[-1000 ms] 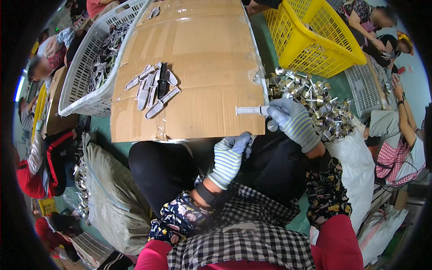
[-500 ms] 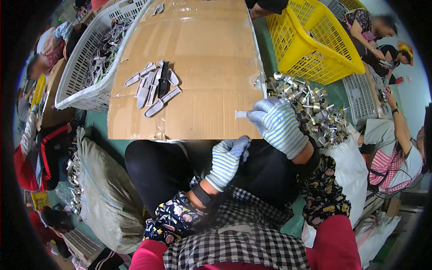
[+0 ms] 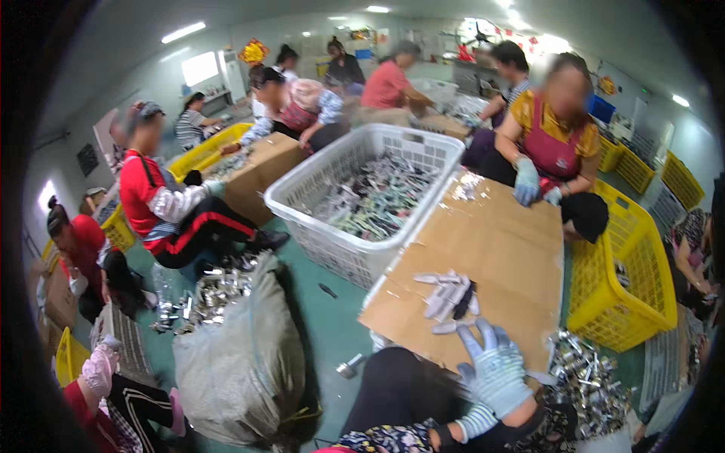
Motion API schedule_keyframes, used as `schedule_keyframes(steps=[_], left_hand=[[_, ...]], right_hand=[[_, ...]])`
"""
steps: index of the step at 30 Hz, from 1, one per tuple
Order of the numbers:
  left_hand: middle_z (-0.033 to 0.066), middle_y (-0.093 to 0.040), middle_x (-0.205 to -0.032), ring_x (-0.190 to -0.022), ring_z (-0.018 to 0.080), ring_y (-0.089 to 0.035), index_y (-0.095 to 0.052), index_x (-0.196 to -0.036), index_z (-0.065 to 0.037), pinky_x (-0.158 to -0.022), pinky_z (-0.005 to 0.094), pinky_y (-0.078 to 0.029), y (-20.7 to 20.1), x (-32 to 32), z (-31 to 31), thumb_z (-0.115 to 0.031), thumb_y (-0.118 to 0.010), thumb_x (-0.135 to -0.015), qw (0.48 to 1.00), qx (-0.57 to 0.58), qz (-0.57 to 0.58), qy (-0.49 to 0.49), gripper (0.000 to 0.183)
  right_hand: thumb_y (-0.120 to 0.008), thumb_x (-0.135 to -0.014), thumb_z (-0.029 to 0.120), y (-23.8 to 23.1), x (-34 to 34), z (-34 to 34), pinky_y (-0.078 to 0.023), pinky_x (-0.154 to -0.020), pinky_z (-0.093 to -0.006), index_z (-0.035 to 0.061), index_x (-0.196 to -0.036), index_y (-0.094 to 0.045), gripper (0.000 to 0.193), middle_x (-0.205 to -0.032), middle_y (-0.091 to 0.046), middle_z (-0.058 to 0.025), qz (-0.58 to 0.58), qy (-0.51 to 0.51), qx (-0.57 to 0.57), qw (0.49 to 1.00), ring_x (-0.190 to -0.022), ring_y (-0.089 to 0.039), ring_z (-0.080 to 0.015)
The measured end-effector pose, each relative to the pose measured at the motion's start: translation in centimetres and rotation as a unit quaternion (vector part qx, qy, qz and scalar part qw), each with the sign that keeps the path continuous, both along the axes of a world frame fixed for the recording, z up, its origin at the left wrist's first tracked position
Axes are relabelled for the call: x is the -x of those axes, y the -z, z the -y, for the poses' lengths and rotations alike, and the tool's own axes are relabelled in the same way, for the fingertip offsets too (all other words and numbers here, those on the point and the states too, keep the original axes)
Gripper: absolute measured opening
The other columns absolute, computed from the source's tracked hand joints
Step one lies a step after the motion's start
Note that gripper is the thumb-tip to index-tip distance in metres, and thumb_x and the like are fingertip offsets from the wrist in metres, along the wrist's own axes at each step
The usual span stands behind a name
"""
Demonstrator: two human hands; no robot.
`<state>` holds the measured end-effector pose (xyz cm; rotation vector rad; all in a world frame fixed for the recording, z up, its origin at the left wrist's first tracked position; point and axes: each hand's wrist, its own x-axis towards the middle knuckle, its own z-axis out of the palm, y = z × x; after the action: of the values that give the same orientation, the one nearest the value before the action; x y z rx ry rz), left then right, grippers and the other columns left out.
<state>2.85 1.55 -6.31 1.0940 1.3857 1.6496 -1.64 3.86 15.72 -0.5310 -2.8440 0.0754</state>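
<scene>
Blue-white-striped gloved right hand (image 3: 497, 371): fingers spread | flat grey plastic-looking strips (image 3: 445, 300): lay just beyond, on brown cardboard (image 3: 506, 257), probably for easy reach | striped-gloved left hand (image 3: 477, 420): overlapped, grip indiscernible

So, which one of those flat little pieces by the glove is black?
The black piece, lying beyond the right hand, with most of the pale pieces on its left. Its dark colour sets it apart.

Ceiling lights (image 3: 183, 32) glow above pale walls (image 3: 162, 87) and green floor (image 3: 331, 321).
</scene>
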Motion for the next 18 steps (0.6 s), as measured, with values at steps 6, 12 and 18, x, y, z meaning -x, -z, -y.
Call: schedule_keyframes(steps=[6,12,18], left_hand=[[0.0151,-0.062,-0.087,-0.079,0.0272,-0.057,-0.063,-0.094,0.001,-0.075,0.0364,-0.047,-3.0,0.1,2.0,-0.013,-0.043,-0.091,0.966,0.077,0.245,0.040,0.025],[0.0157,-0.061,-0.087,-0.078,0.0284,-0.057,-0.063,-0.095,0.003,-0.075,0.0369,-0.048,1.3,-0.6,0.0,-0.011,-0.042,-0.089,0.967,-0.010,0.230,0.105,0.025],[0.0089,-0.061,-0.070,-0.057,0.0153,-0.054,-0.063,-0.091,0.001,-0.051,0.0318,-0.045,-1.6,3.3,1.1,-0.006,-0.053,-0.084,0.983,0.059,0.174,0.011,0.014]], right_hand=[[-0.065,-0.076,0.033,2.6,9.3,-0.3,-0.033,-0.094,-0.0591,0.0251,-0.131,-0.045,0.059,-0.137,-0.038,-0.0149,0.075,-0.093,-0.060,0.991,-0.121,-0.038,-0.0426],[-0.057,-0.079,0.019,5.3,6.3,-3.9,-0.043,-0.092,-0.0459,0.0140,-0.115,-0.055,0.037,-0.129,-0.045,-0.0152,0.065,-0.096,-0.127,0.985,-0.114,-0.046,-0.0382],[-0.054,-0.081,0.010,2.4,2.8,-5.6,-0.045,-0.090,-0.0447,0.0032,-0.116,-0.053,0.035,-0.126,-0.048,-0.0176,0.030,-0.111,-0.034,0.993,-0.108,-0.053,-0.0347]])
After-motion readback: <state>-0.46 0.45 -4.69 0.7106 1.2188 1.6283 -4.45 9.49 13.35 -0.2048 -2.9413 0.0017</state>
